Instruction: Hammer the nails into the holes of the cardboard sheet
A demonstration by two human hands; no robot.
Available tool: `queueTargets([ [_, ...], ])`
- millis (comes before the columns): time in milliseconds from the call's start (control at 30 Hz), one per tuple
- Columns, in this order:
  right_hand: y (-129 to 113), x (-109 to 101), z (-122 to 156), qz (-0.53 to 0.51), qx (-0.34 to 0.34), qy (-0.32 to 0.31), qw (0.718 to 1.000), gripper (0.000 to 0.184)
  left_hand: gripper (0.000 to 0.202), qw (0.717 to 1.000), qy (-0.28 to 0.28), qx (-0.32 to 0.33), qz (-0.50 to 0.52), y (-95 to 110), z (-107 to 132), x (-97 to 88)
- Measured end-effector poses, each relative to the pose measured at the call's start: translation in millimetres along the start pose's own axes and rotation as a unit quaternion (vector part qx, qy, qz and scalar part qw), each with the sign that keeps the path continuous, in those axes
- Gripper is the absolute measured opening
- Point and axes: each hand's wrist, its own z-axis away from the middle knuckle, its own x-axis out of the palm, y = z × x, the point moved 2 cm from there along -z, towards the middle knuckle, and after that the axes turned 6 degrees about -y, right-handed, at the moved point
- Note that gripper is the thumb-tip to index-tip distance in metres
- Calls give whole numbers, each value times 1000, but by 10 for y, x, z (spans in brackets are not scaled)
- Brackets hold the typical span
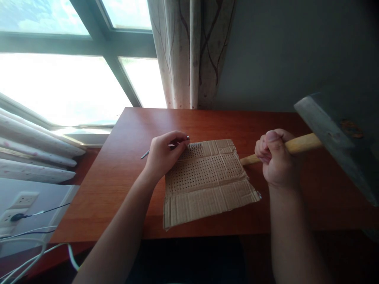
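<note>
Cardboard sheet (204,171), punched with rows of holes, lies on the wooden table (115,189) between my hands. My left hand (164,154) pinches a slim metal pin (188,139) upright between thumb and fingers at the sheet's upper left edge. That hand covers the corner, so the holes beneath cannot be read. My right hand (275,157) is closed in a fist around the wooden handle of a hammer (303,144), head raised to the right, slightly blurred.

Surroundings: a thin metal rod (145,154) lies just left of my left hand, partly hidden by it. Beside the pin, small metallic bits (196,145) line the sheet's upper edge; too small to identify. Bright window (59,86) and patterned curtain (177,51) beyond the table. Lower left: wall socket (25,200) containing a dark plug (17,217); pale cables (38,252) loop beneath.
</note>
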Motion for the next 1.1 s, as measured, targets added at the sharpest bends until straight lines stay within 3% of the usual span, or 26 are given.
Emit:
queueTargets([
  [533, -34, 13, -18, 4, -1, -4, 1000, 45, 17, 1000, 2, -1, 8, 20, 11, 9],
  [1100, -13, 26, -14, 23, 1, -3, 1000, 44, 10, 998, 2, 27, -51, 78, 25, 12],
])
